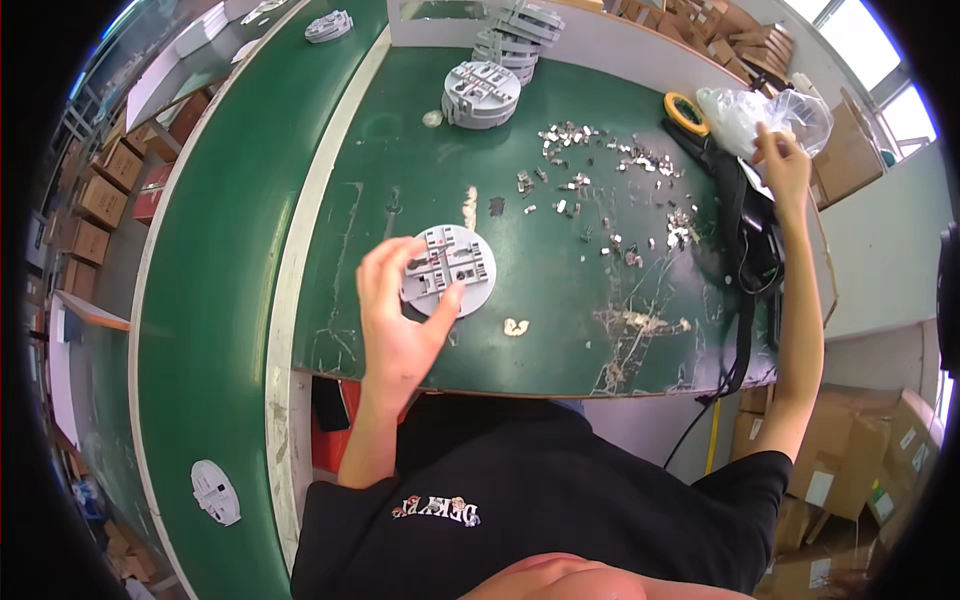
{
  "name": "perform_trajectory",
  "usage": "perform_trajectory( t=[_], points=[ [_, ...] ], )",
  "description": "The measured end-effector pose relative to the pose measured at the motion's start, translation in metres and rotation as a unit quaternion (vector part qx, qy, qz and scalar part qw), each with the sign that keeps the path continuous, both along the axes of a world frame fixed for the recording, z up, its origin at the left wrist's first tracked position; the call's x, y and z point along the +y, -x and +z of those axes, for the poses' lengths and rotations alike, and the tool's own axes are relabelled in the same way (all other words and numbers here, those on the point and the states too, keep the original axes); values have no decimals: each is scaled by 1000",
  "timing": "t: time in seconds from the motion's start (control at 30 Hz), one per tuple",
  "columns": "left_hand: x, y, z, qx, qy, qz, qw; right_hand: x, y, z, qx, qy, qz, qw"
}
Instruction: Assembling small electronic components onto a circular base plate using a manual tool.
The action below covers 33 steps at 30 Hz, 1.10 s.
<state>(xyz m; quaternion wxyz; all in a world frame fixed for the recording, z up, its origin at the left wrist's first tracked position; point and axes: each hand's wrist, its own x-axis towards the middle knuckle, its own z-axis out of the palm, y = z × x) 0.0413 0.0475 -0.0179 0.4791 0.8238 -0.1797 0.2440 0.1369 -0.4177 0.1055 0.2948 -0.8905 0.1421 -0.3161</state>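
Two hands split work: left hand (395, 310) grips grey round plate (449, 270) flat on desk (560, 330); right hand (783, 165) pinches clear plastic bag (762, 112) beyond loose metal clips (600, 190).

A round grey plastic disc (450, 270) lies flat on the green table; a clear plastic bag (765, 115) is held up.

I see a black short-sleeved T-shirt filling the lower part of my view, with a small multicoloured printed emblem across the chest. The sleeves end above the elbows, so both forearms are bare. My left hand (400, 320) and right hand (785, 165) wear no gloves, and I see no rings, watch or wristbands.
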Motion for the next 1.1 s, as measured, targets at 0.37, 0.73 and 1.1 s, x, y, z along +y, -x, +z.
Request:
perform_trajectory(
  t=[0.37,0.73,1.1],
  points=[
    [9,-3,-5,138,-185,-78,970,145,67,-75,183,123,310,925],
    [-25,37,-7,114,-127,-165,971,167,50,-114,147,113,343,921],
    [-41,50,-5,114,-66,-125,983,201,99,-70,344,-201,357,845]
  ],
)
